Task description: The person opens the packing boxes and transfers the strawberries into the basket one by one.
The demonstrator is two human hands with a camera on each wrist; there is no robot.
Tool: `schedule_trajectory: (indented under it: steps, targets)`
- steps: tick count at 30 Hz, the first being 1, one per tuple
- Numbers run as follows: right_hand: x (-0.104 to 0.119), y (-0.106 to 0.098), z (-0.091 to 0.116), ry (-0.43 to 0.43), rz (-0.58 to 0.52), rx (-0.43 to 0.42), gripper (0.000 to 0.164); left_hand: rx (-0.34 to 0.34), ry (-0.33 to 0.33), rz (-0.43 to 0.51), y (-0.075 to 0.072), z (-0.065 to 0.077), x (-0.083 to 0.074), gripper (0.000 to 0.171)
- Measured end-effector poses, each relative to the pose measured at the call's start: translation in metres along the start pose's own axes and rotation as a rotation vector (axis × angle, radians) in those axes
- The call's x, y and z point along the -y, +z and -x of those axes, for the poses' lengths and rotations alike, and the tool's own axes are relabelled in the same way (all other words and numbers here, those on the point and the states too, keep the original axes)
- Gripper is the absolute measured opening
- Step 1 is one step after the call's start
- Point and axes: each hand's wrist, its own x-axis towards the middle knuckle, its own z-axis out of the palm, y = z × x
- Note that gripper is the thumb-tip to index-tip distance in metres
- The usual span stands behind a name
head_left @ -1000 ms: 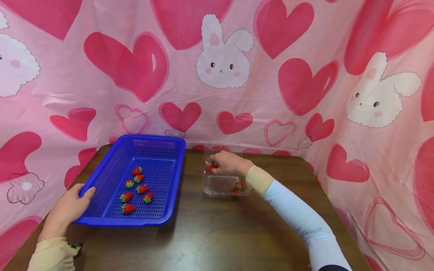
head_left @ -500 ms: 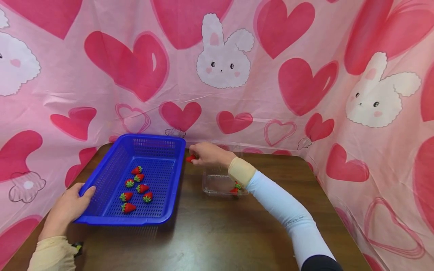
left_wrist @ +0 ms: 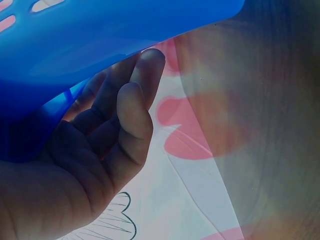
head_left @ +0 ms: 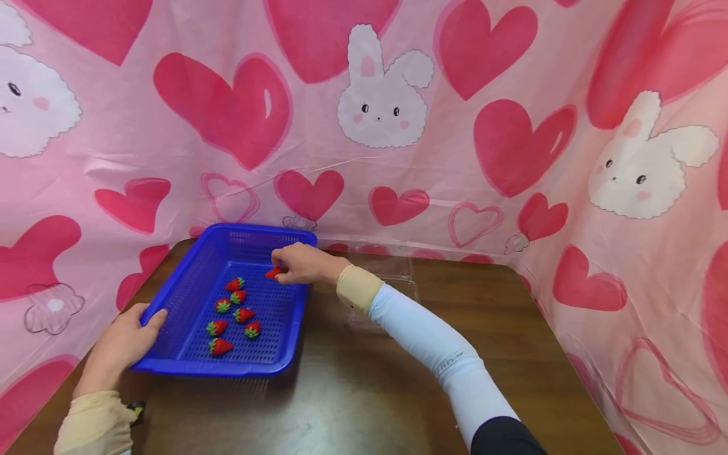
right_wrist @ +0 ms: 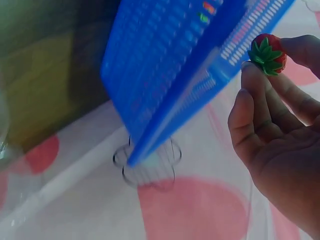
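Note:
My left hand (head_left: pixel 124 341) grips the left rim of a blue perforated plastic basket (head_left: pixel 239 367). In the left wrist view, the fingers of that hand (left_wrist: pixel 107 132) curl below the basket wall. Several red strawberries (head_left: pixel 220 346) with green leaves lie on the basket floor. My right hand (head_left: pixel 307 262) is above the basket's far right part and pinches one strawberry (head_left: pixel 273 273) between thumb and fingers. The right wrist view shows the leafy end of this strawberry (right_wrist: pixel 268 56) at the fingertips.
A clear plastic box (head_left: pixel 406 289) with its lid (head_left: pixel 389 260) raised stands on the brown wooden table (head_left: pixel 466 328), partly hidden by the right arm. A pink curtain (head_left: pixel 318 139) with hearts and rabbits hangs around the table's back and sides.
My right hand has taken a strawberry out of the clear box and carried it left, over the basket. The left hand has kept its grip on the rim.

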Motion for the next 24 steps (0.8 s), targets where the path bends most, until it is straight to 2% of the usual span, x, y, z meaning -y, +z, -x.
schedule_trajectory:
  steps: [6, 14, 18, 24]
  targets:
    - [0.01, 0.018, -0.026, 0.014, -0.012, 0.068, 0.016, 0.023, -0.029, 0.017, -0.001, 0.0, 0.0, 0.066]
    - [0.019, 0.042, -0.054, 0.059, 0.035, 0.133, 0.015, 0.005, -0.015, 0.01, -0.005, 0.0, 0.005, 0.065]
    - [0.021, 0.054, -0.062, 0.094, 0.062, 0.165, 0.014, 0.026, -0.035, 0.013, -0.005, 0.001, 0.003, 0.067]
    - [0.02, 0.068, -0.063, 0.125, 0.131, 0.192, 0.015, 0.022, -0.03, 0.015, -0.002, 0.001, -0.001, 0.065]
